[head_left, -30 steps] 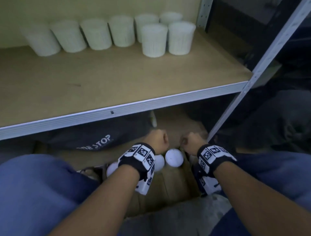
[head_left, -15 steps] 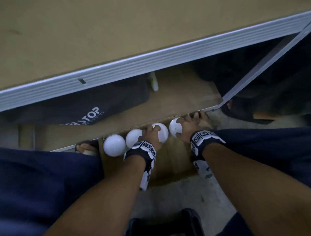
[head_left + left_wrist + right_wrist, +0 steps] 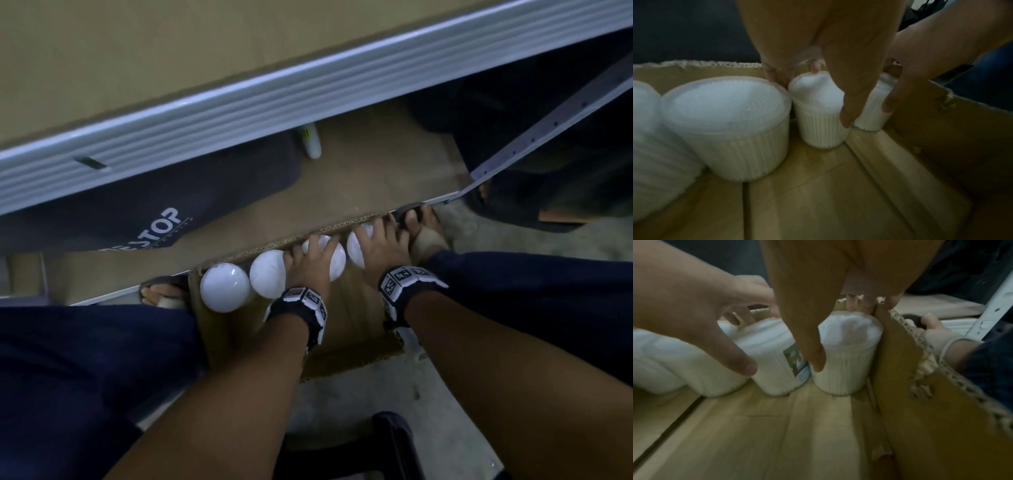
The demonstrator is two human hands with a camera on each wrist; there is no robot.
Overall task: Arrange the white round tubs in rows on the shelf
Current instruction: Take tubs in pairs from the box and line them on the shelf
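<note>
1. Both hands have dropped from fists above the cardboard box (image 3: 219, 329) onto tubs inside.
2. Left hand (image 3: 310, 263) grasps one tub (image 3: 818, 113); right hand (image 3: 378, 246) grasps the corner tub (image 3: 849, 356).
3. Two more likely head for the shelf (image 3: 137, 68).

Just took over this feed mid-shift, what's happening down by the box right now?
A person is reaching into a cardboard box on the floor below the shelf, where four white round tubs stand in a row. The left hand closes over the third tub; the right hand grips the end tub against the box wall. Neither looks lifted yet. Two more tubs wait alongside.
</note>
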